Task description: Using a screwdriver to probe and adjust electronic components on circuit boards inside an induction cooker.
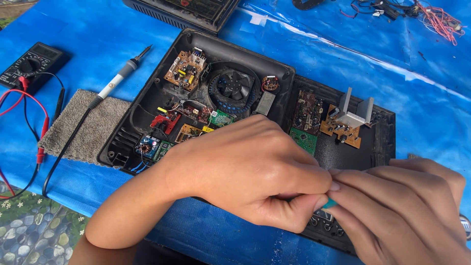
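Note:
My left hand (250, 172) and my right hand (407, 211) meet at the lower right, fingertips pinched together on a small teal piece (329, 203), mostly hidden between the fingers. They hover over the front edge of an open black appliance casing (147, 105). Inside the casing I see a round black fan (234, 86), a brown circuit board (185, 68), several small boards and wires. On the right half lie a green board (304, 140) and a brown board with a metal heat sink (354, 115).
A soldering iron (117, 78) rests on a grey cloth pad (91, 127) at left. A black multimeter (29, 64) with red and black leads sits far left. Another black casing (181, 12) and loose wires (436, 17) lie at the top, all on a blue tarp (343, 59).

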